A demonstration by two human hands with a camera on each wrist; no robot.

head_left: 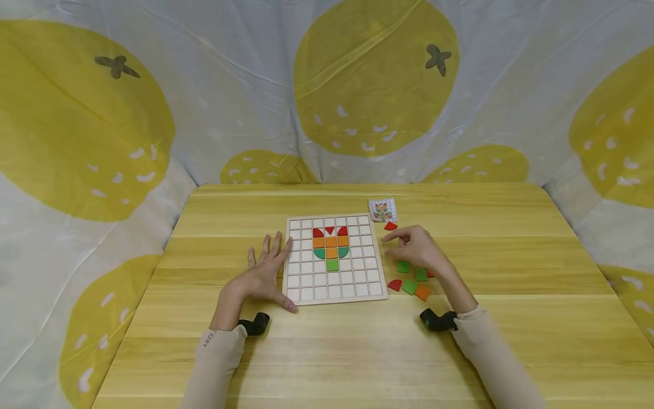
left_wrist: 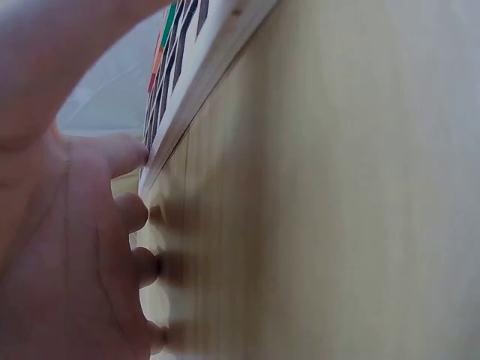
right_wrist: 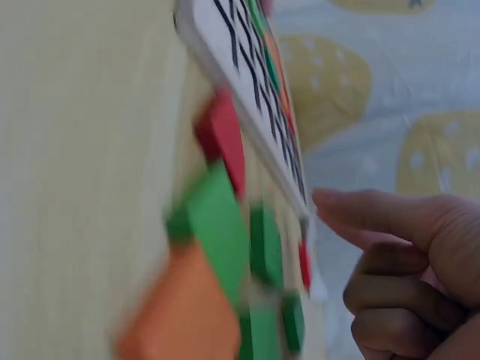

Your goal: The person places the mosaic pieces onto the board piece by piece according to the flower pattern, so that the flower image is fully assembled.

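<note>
A wooden grid board (head_left: 334, 284) lies mid-table, with red, orange and green tiles (head_left: 330, 245) set in it as a flower shape. My left hand (head_left: 268, 267) rests flat on the table, fingers straight, touching the board's left edge (left_wrist: 196, 84). My right hand (head_left: 411, 245) hovers just right of the board, above loose tiles, with its index finger (right_wrist: 360, 211) stretched out and the other fingers loosely curled. It holds nothing that I can see. The loose tiles include a green one (head_left: 403, 266), a red quarter-round (head_left: 395, 284) and an orange one (head_left: 422, 292).
A small pattern card (head_left: 382, 210) lies past the board's far right corner, with one red tile (head_left: 390, 226) beside it. The wooden table (head_left: 511, 341) is ringed by a white sheet printed with yellow fruit (head_left: 378, 74).
</note>
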